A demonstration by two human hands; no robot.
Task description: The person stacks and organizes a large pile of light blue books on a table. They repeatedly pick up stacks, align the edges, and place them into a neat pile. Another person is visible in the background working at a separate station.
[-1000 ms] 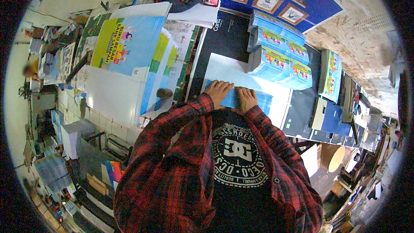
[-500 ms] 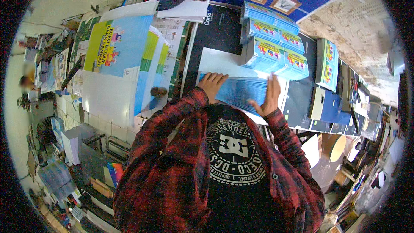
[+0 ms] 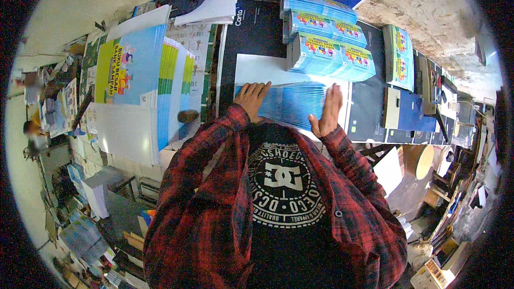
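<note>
hands apart now, were close together a second ago. left hand over left end of blue booklet row, can't tell if gripping; right hand flat at right end, fingers straight, thumb out. row on white board, near table edge. booklet stacks just beyond; black table surface shows left of them.
</note>
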